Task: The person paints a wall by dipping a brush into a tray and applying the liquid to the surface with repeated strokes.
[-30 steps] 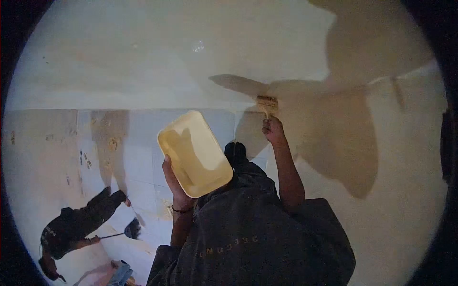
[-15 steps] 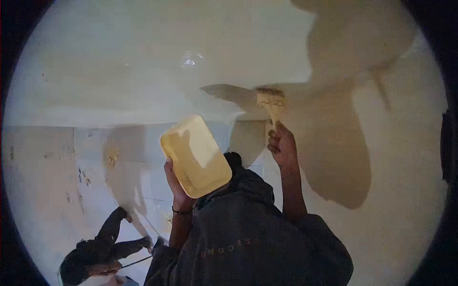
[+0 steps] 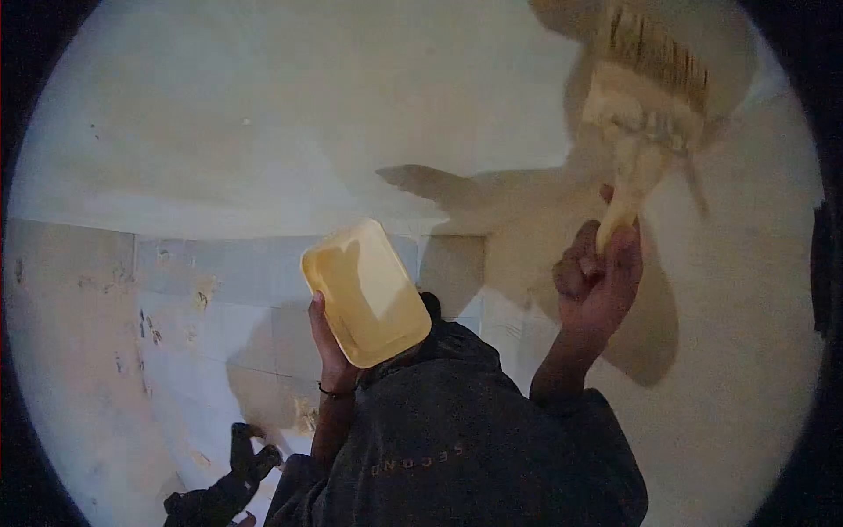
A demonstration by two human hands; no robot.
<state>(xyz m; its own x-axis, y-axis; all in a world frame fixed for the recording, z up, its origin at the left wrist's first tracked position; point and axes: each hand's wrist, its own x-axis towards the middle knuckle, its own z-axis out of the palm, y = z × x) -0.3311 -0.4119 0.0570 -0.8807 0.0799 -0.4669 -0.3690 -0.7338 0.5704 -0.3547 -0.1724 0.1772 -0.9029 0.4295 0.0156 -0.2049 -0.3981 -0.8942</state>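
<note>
My left hand grips a pale yellow rectangular tub by its left side, the thumb over the rim. A layer of yellowish stuff coats its inside, with a shadow across it. In my right hand is a wide paintbrush, the fingers closed round its handle. Its bristles point up and away, held close to the camera at the upper right. Yellowish paint covers the brush's ferrule and handle. Whether the bristles touch the wall, I cannot tell.
A pale wall fills the upper view, with shadows of my arm and brush on it. Below lies a tiled floor with yellowish splatters. Another person in dark clothes is at the lower left, partly cut off.
My right hand has raised the paintbrush up and to the right, nearer the camera. My left hand and the tub have barely shifted. The other person has moved lower in view.
</note>
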